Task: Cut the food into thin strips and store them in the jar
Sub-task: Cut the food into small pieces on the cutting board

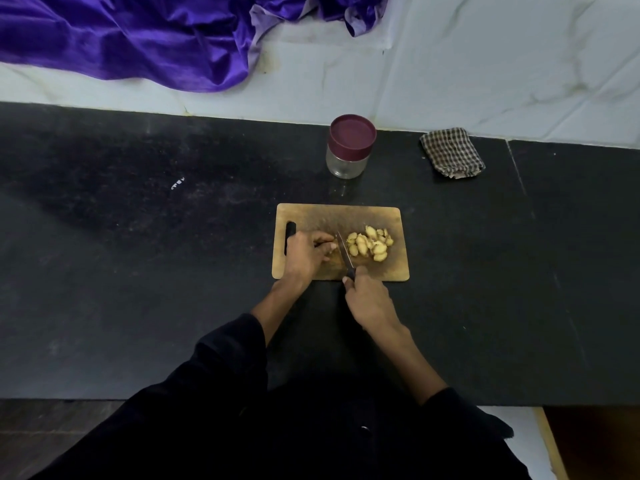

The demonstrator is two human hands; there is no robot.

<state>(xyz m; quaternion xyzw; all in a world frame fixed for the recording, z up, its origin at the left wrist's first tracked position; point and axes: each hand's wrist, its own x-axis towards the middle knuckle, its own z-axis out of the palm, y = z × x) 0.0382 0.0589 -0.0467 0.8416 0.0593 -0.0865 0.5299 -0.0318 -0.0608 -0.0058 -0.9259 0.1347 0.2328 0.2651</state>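
The right hand (369, 299) has its grip wrapped round the dark-handled knife (345, 255); the left hand (306, 252) pins a pale food piece beside the cut slices (372, 247) on the wooden board (394, 268). Slicing seems midway; next, unscrewing the maroon-lidded glass jar (349, 147).

You are looking at a folded checkered cloth (452, 153) lying on the black countertop (138, 237) near the wall. A purple satin fabric (138, 39) is draping over the white ledge (485, 64) behind it.

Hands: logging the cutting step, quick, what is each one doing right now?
Left hand: fingers curled, pinning a piece of food against the cutting board beside the blade.
Right hand: gripping the knife by its handle.
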